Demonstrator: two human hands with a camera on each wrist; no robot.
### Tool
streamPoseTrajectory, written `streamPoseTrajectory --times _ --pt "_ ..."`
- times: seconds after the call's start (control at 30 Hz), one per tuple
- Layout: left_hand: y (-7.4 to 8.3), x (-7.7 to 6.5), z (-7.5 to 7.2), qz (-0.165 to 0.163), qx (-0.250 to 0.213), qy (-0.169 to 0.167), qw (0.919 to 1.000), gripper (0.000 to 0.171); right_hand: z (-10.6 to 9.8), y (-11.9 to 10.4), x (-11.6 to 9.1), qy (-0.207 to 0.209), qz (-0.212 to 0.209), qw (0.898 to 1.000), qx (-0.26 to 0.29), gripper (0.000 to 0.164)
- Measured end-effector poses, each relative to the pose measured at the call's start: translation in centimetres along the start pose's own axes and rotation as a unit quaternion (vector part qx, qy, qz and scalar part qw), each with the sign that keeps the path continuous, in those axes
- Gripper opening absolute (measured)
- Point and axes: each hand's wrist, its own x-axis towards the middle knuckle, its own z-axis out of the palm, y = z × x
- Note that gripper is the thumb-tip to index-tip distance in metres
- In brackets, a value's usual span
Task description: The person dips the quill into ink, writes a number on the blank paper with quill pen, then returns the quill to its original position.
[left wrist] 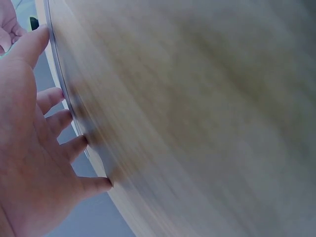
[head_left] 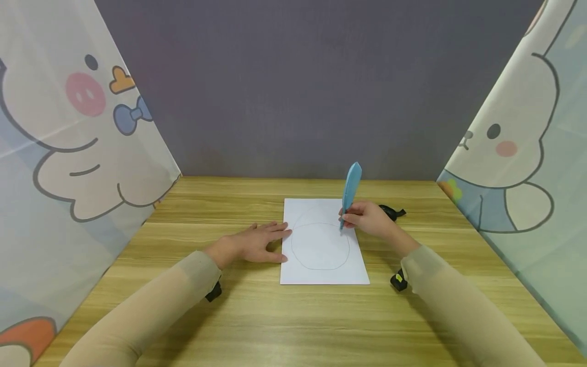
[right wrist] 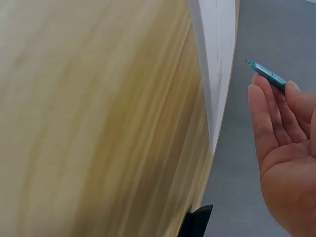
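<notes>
A white sheet of paper [head_left: 321, 259] lies on the wooden table, bearing a thin rounded outline with a fainter arc above it. My left hand [head_left: 257, 243] rests at the paper's left edge, its fingers spread and fairly straight; the left wrist view shows the fingertips [left wrist: 101, 184] along that edge. Between thumb and fingers my right hand [head_left: 369, 219] pinches a blue feather-shaped pen [head_left: 351, 186], which stands upright over the right side of the sheet. In the right wrist view the pen's tip [right wrist: 249, 62] appears raised clear of the paper.
Beyond my right hand a black object [head_left: 390, 212] sits on the wooden table [head_left: 293, 326]. Black pieces are beside both wrists, the right one [head_left: 399, 281] with a yellow-green mark. A grey panel [head_left: 302, 92] stands behind, with cartoon-printed sheets [head_left: 50, 193] at the sides.
</notes>
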Motion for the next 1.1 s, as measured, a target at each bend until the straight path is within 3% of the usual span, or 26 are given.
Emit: streamPoseTrajectory --times 0.27,0.7,0.9,1.1 --pt "-0.1 -0.1 0.2 0.000 -0.002 -0.001 1.0000 0.090 -0.8 1.2 -1.2 0.003 -0.022 1.000 0.015 0.029" --pt "0.0 -0.2 0.0 0.003 -0.005 0.001 1.0000 0.089 -2.5 2.3 -2.7 0.031 -0.017 0.999 0.032 0.037" --pt "0.1 -0.3 0.0 0.003 -0.001 0.000 1.0000 0.088 -3.0 2.6 -2.8 0.034 -0.034 0.997 0.067 0.038" --pt "0.1 -0.3 -0.1 0.002 -0.003 -0.001 1.0000 0.088 -3.5 2.5 -3.2 0.036 -0.042 0.997 0.054 0.033"
